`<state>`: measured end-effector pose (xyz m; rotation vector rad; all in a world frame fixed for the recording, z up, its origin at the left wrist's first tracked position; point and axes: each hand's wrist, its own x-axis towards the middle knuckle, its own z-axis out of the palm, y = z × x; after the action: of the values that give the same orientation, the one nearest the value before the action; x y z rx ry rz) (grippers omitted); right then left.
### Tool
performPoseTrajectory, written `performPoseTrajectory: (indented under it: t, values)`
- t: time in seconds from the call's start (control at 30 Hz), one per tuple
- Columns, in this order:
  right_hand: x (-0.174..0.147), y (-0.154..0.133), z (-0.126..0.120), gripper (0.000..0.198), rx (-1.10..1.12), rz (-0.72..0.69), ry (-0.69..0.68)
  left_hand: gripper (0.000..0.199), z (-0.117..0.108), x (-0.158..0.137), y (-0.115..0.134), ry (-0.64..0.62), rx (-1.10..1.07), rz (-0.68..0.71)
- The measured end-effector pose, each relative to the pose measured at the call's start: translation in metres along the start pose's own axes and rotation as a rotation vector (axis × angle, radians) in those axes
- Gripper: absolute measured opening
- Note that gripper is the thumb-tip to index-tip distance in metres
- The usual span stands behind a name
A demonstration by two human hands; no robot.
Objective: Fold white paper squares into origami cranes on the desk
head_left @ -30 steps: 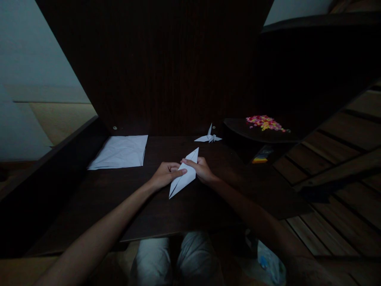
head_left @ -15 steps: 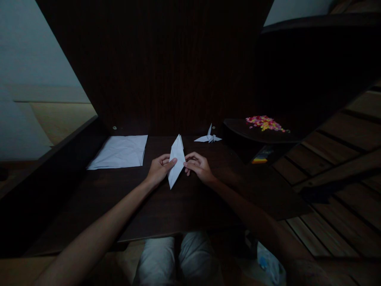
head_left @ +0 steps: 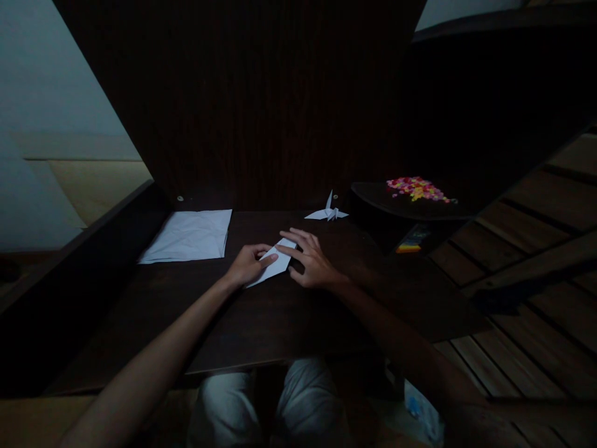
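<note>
A white folded paper (head_left: pixel 282 262) lies slantwise between my hands, its narrow tip pointing to the near left. My left hand (head_left: pixel 247 264) grips its left edge, thumb on top and fingers curled underneath. Over the upper right end is my right hand (head_left: pixel 311 258), its index finger lying across the paper and other fingers around the far edge. Part of the paper's far end is hidden by these fingers. Behind it, by the back panel, a finished-looking white paper crane (head_left: pixel 330 214) sits with wings spread.
A stack of creased white paper sheets (head_left: pixel 189 236) rests on the dark wooden desk (head_left: pixel 261 339) at left. Small pink, red and yellow pieces (head_left: pixel 420 188) are heaped on a raised corner shelf (head_left: pixel 373 200) at right. A low side board (head_left: pixel 93 239) borders the desk's left.
The folded paper has turned clockwise and tilted lower toward the desk. My right hand has moved from its right edge up over its far end, fingers stretched further out.
</note>
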<state>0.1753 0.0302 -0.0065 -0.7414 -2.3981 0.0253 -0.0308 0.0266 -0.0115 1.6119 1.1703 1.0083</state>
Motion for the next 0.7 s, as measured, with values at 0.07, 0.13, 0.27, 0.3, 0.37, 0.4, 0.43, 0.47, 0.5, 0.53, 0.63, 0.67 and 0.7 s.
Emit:
performPoseTrajectory:
  t: [0.07, 0.13, 0.27, 0.3, 0.37, 0.4, 0.43, 0.47, 0.5, 0.53, 0.63, 0.67, 0.7]
  values:
    - [0.0, 0.003, 0.003, 0.058, -0.069, -0.083, -0.053, 0.029, -0.001, 0.0, 0.001, -0.044, 0.056, 0.029]
    - [0.0, 0.006, 0.006, 0.053, -0.118, -0.117, -0.054, 0.027, 0.0, -0.001, 0.001, -0.097, 0.114, 0.032]
    - [-0.001, 0.012, 0.009, 0.042, -0.092, -0.164, -0.096, 0.027, 0.001, -0.004, 0.0, -0.172, 0.25, 0.089]
    - [-0.001, 0.013, 0.009, 0.04, -0.085, -0.166, -0.115, 0.027, 0.001, -0.005, 0.0, -0.171, 0.296, 0.115]
    - [-0.003, 0.016, 0.009, 0.038, -0.09, -0.157, -0.139, 0.028, 0.001, -0.005, 0.001, -0.146, 0.394, 0.164]
    - [-0.004, 0.017, 0.009, 0.038, -0.095, -0.151, -0.146, 0.028, 0.001, -0.005, 0.001, -0.126, 0.437, 0.19]
    - [-0.005, 0.018, 0.01, 0.038, -0.1, -0.143, -0.151, 0.029, 0.001, -0.005, 0.001, -0.103, 0.472, 0.219]
    - [-0.006, 0.019, 0.01, 0.037, -0.104, -0.133, -0.153, 0.03, 0.001, -0.004, 0.001, -0.082, 0.498, 0.254]
    - [-0.006, 0.02, 0.011, 0.036, -0.107, -0.121, -0.155, 0.03, 0.001, -0.004, 0.0, -0.068, 0.516, 0.295]
    - [-0.006, 0.021, 0.011, 0.034, -0.111, -0.105, -0.156, 0.029, 0.001, -0.004, 0.0, -0.063, 0.526, 0.339]
    - [-0.007, 0.023, 0.013, 0.032, -0.12, -0.046, -0.152, 0.028, 0.0, -0.005, 0.0, -0.098, 0.532, 0.441]
    - [-0.007, 0.024, 0.014, 0.032, -0.119, -0.024, -0.149, 0.029, 0.0, -0.005, 0.0, -0.129, 0.542, 0.463]
    - [-0.007, 0.024, 0.014, 0.031, -0.113, -0.003, -0.148, 0.03, 0.0, -0.006, 0.0, -0.162, 0.564, 0.481]
